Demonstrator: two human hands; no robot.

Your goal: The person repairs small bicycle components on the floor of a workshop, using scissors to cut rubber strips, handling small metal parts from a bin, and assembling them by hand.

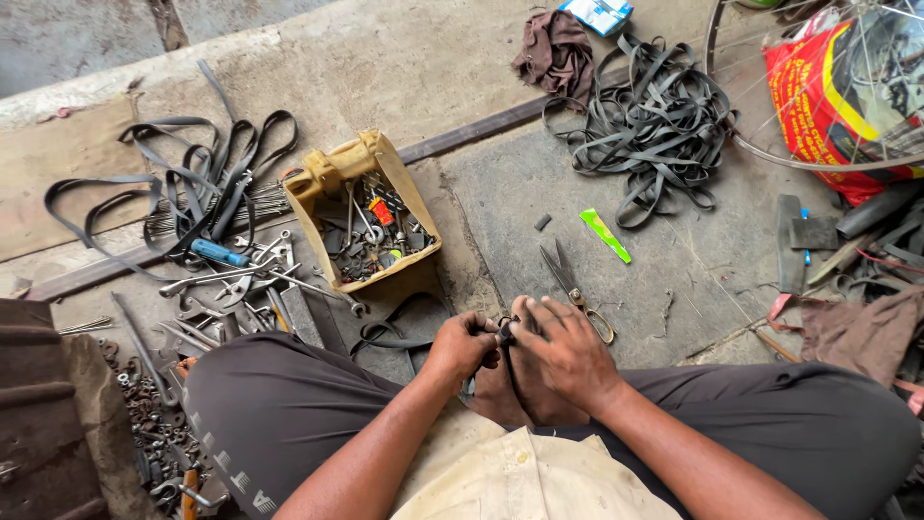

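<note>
Fingertips of my left hand (464,345) and right hand (563,349) pinch a small dark part (505,332) between them, scissors (575,289) just beyond.

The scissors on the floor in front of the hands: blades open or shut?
Open. The scissors lie flat on the concrete, their two dark blades spread in a narrow V pointing away from the person, yellowish handles nearest the right hand.
</note>
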